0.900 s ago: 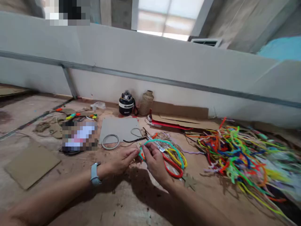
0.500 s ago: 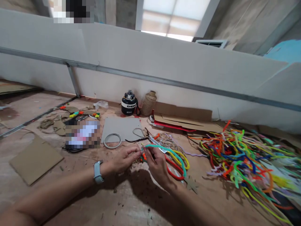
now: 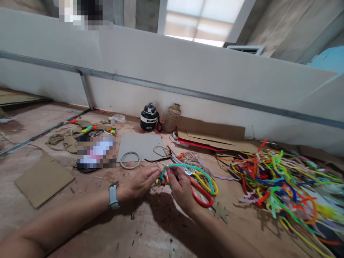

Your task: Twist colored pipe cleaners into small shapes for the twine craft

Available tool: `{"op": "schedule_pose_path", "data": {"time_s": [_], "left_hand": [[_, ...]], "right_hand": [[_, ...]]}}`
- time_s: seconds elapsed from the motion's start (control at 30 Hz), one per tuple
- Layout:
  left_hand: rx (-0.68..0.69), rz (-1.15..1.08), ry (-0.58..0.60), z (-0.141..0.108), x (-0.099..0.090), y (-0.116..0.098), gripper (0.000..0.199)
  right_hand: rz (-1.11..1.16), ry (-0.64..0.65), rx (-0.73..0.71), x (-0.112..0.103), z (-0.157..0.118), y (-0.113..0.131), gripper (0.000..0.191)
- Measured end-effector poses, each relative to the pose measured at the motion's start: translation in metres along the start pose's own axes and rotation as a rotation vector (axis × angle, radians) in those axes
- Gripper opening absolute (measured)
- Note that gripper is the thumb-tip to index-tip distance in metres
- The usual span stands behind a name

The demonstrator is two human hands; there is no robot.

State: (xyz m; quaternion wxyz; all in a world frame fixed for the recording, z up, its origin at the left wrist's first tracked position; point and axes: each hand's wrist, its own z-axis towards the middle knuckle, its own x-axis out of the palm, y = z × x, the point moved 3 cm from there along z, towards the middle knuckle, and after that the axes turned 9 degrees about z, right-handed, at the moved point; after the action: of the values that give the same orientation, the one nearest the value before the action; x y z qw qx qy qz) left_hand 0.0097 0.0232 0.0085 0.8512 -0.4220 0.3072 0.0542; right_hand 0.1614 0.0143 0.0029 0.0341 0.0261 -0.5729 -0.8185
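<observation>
A teal pipe cleaner [image 3: 200, 168] is bent near my fingertips, and its long end arcs off to the right. My right hand [image 3: 182, 186] pinches it close to the bend. Its other part runs to the closed fingertips of my left hand [image 3: 145, 180], which wears a watch with a pale band at the wrist. Just below the fingers are small orange and yellow-green bits with twine, partly covered by the hands. Scissors [image 3: 202, 195] with red and yellow handles lie beside and partly behind my right hand.
A tangled heap of coloured pipe cleaners [image 3: 276, 179] spreads at the right. Behind are a grey board [image 3: 139, 145], a metal ring [image 3: 130, 160], a black bottle [image 3: 149, 118], a twine spool [image 3: 172, 118] and cardboard strips [image 3: 212, 134]. A cardboard piece [image 3: 43, 179] lies left.
My hands remain close together at nearly the same spot. The teal pipe cleaner now shows a clearer bend between the fingertips. The whole view has shifted slightly.
</observation>
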Motion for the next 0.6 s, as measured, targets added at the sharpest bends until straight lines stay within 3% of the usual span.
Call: {"op": "schedule_pose_path", "data": {"time_s": [0.13,0.5,0.6], "left_hand": [[-0.089,-0.146,0.030,0.002,0.003,0.004,0.046],[-0.056,-0.054,0.049,-0.001,0.010,0.005,0.035],[-0.117,-0.085,0.035,0.000,0.009,0.010,0.034]], "right_hand": [[-0.048,-0.022,-0.022,-0.004,0.002,-0.001,0.024],[0.114,-0.034,0.099,0.000,0.004,-0.008,0.027],[0.117,-0.057,0.124,-0.002,0.006,-0.011,0.027]]}}
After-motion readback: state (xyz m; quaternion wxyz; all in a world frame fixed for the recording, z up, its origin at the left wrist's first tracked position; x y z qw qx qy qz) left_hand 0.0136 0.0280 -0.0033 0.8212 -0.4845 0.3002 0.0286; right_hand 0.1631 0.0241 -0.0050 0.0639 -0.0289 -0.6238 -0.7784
